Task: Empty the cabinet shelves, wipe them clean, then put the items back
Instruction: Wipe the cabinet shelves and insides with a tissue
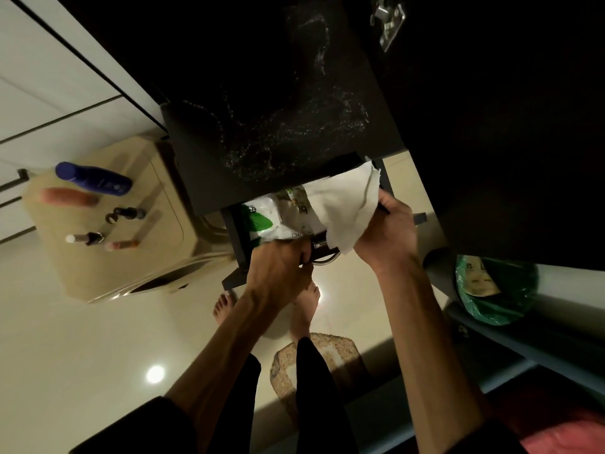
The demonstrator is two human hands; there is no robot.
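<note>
Left grip (281, 267) curled round drawer handle (322, 261); right grip (388, 231) clutching white cloth (347, 204) over wipes packet (278, 217). Bottles (93, 178) on beige surface (157, 178) nearby.

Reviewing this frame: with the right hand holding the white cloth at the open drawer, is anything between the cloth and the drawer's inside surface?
Yes. A white and green packet lies in the drawer, under the white cloth that the right hand grips. The left hand grips the metal handle at the drawer's front edge.
</note>
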